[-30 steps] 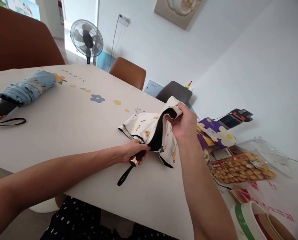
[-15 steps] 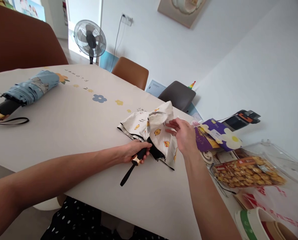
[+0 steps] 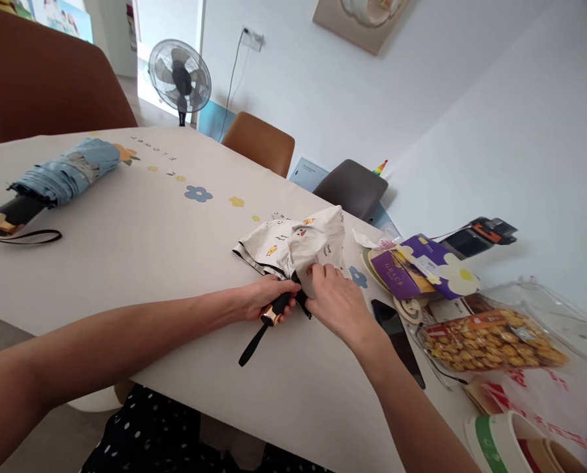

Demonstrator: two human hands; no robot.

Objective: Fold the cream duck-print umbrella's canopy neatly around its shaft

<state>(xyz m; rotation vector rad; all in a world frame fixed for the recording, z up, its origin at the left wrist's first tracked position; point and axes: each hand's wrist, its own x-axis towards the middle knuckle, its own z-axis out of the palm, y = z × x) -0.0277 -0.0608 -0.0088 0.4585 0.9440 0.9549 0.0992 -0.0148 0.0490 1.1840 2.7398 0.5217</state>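
Note:
A white folding umbrella (image 3: 317, 236) with yellow chick prints lies on the table, its canopy loose and bunched with black edging. My left hand (image 3: 266, 297) is closed around its black handle, where a gold band and a black wrist strap hang towards me. Over the right side of the canopy, my right hand (image 3: 340, 302) bends its fingers into the fabric near the handle; the fingertips are partly hidden. A folded light-blue umbrella (image 3: 71, 172) with a black and gold handle rests far left, touched by neither hand.
The white table (image 3: 150, 276) has printed flowers. To the right are a dark phone (image 3: 396, 341), a purple box (image 3: 396, 274), a snack bag (image 3: 495, 341) and a white-and-green container (image 3: 493, 440). Chairs (image 3: 258, 141) and a fan (image 3: 181, 75) stand beyond.
My right hand has moved left and down onto the canopy, its spread fingers now bent into the fabric. The canopy's right side is gathered inward, uncovering the phone. The left hand keeps its hold.

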